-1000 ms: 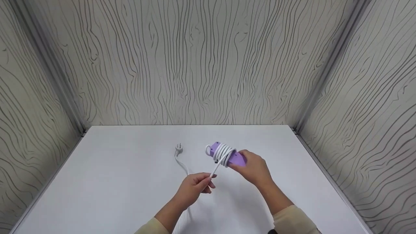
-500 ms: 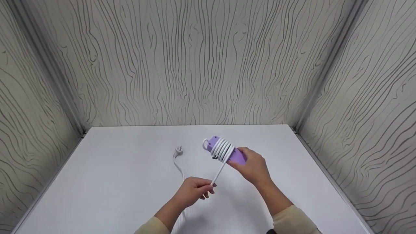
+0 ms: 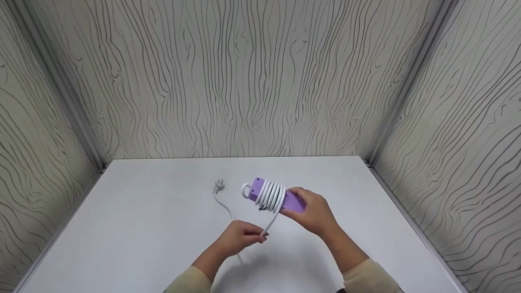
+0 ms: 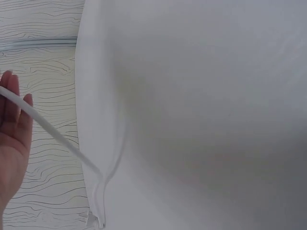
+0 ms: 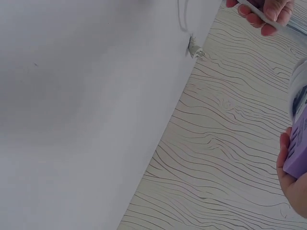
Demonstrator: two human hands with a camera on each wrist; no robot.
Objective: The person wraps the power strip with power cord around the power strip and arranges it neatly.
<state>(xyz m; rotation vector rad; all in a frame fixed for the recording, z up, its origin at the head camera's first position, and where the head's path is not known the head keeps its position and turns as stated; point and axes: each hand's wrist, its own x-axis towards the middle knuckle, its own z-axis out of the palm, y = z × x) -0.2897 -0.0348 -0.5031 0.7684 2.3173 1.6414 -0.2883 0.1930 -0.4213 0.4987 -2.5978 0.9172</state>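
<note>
My right hand (image 3: 311,209) grips the near end of a purple power strip (image 3: 294,202), held above the table. Several turns of white cord (image 3: 272,196) wrap round its middle, and a small loop of cord sticks out at the far end. Socket slots show on the power strip (image 5: 298,146) in the right wrist view. My left hand (image 3: 241,237) pinches the cord a short way below the wraps, and that stretch runs straight between hand and strip. Past the left hand the cord trails down to the table, where its plug (image 3: 219,185) lies with prongs pointing away.
A white table (image 3: 142,211) lies beneath both hands. Wood-grain patterned panels (image 3: 236,81) stand at its back and on both sides, with grey metal posts (image 3: 67,85) at the corners.
The power strip has shifted left and tilted flatter in the right hand. The left hand has moved slightly down, and the crossing cord now lies beside the other turns. The plug has shifted slightly left.
</note>
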